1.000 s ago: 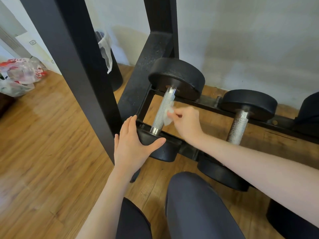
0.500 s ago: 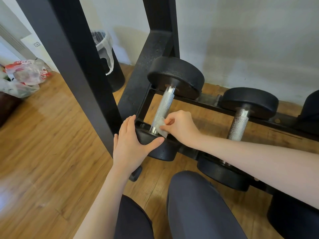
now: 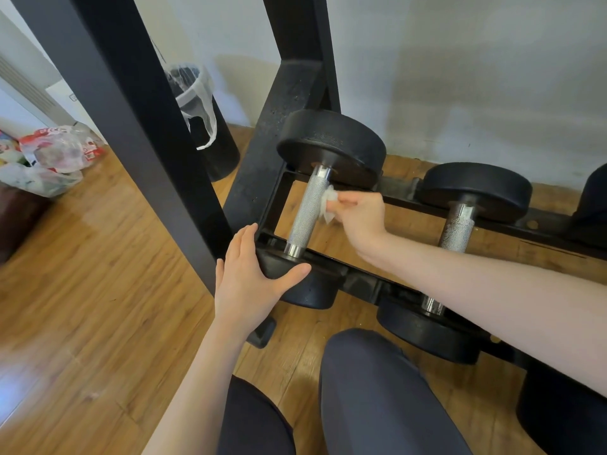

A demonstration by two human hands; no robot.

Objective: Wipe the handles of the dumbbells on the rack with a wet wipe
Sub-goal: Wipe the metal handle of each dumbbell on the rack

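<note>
My right hand [image 3: 361, 218] pinches the wet wipe [image 3: 328, 205] against the upper right side of the dumbbell handle [image 3: 308, 211], whose long axis slants away from me on the rack [image 3: 358, 284], while my left hand [image 3: 249, 280], fingers spread, presses its near weight [image 3: 305, 287].

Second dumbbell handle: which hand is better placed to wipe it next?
The right hand. It pinches the wipe and is nearer to the second dumbbell handle. The left hand rests on the first dumbbell's near weight and holds no wipe.

Crumpled white wet wipe [image 3: 328, 205] presses the racked dumbbell's knurled handle [image 3: 308, 213].
</note>
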